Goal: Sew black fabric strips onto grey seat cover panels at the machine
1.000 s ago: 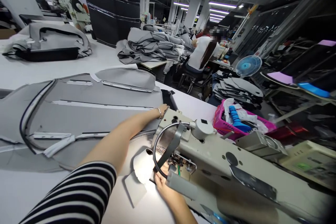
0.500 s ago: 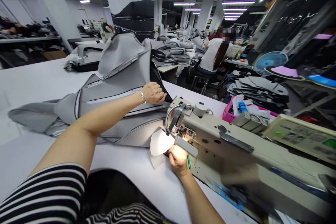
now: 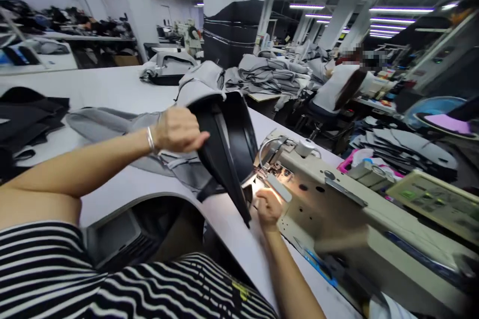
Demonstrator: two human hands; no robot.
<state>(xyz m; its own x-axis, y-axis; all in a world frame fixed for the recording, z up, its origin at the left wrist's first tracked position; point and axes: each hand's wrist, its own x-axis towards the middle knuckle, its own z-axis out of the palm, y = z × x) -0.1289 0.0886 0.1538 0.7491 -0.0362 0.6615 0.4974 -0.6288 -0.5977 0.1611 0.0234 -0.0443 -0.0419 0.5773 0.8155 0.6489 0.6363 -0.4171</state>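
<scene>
Gray fabric has shifted, exposing glossy black panels.

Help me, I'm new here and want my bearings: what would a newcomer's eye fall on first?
Probably the black, stiff-looking piece raised mid-picture in the left hand. Next, the big beige sewing machine slanting across the right, its bright light falling by the right hand. Farther back, just right of centre, a heap of gray pieces stands out.
</scene>
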